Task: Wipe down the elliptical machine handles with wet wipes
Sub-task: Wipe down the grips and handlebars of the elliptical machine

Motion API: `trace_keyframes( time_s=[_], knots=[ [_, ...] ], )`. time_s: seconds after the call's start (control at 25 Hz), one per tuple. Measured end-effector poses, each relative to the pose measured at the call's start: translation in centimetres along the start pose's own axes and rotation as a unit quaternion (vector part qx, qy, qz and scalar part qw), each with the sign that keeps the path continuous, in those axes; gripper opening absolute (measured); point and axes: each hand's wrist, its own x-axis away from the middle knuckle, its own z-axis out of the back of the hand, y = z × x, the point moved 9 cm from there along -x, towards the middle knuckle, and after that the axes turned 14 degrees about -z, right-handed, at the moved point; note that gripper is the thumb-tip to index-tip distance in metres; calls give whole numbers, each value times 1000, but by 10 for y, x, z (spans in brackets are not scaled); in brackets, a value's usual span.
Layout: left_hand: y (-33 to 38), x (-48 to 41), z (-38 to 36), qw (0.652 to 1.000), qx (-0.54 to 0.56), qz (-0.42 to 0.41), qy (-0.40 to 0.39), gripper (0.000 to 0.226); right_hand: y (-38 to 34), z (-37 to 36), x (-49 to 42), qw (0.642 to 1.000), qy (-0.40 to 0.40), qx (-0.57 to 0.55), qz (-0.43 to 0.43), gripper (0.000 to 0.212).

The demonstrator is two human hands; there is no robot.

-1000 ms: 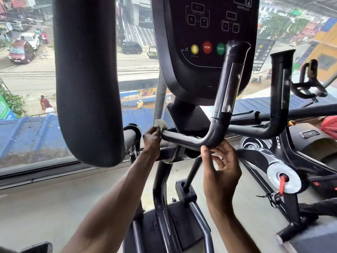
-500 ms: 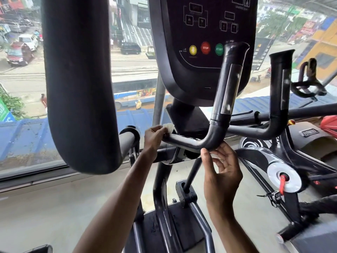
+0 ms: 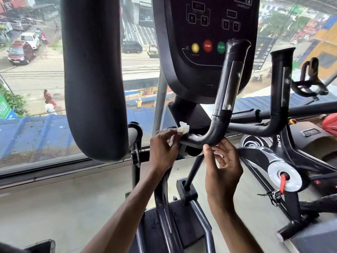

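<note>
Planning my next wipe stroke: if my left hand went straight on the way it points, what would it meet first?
Probably the handle bend: the left hand, holding the wet wipe, points rightward along the low bar. Depth is unclear.

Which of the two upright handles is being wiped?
The nearer handle: the left hand holds a white wipe against its lower bar; the farther handle, to its right, is untouched.

We see only a scrap of the wipe (image 3: 183,129) — the rest hidden inside the left hand (image 3: 164,150). Console (image 3: 206,52) and padded handle (image 3: 94,79) run off the top edge — we can't read the console's small upper labels.
</note>
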Motion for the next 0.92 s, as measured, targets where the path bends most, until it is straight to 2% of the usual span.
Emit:
trace_keyframes(
  time_s=[0.16,0.36,0.56,0.76,0.84,0.92],
  knots=[
    [51,-6,-5,994,16,-96,-40,17,2,1,0,1000,-5,9,6,26],
    [51,-15,3,987,-97,-124,-29,17,4,2,0,999,-9,30,19,28],
    [74,-7,-6,998,25,-52,-25,13,3,4,-3,999,-25,38,22,28],
    [79,-8,-21,977,176,97,66,21,5,1,-5,999,-33,27,8,34],
    [80,-5,-25,974,184,105,84,23,5,3,-5,999,-31,27,9,35],
    [81,-1,-22,986,146,58,55,16,5,3,-6,999,-32,30,7,35]
  ],
)
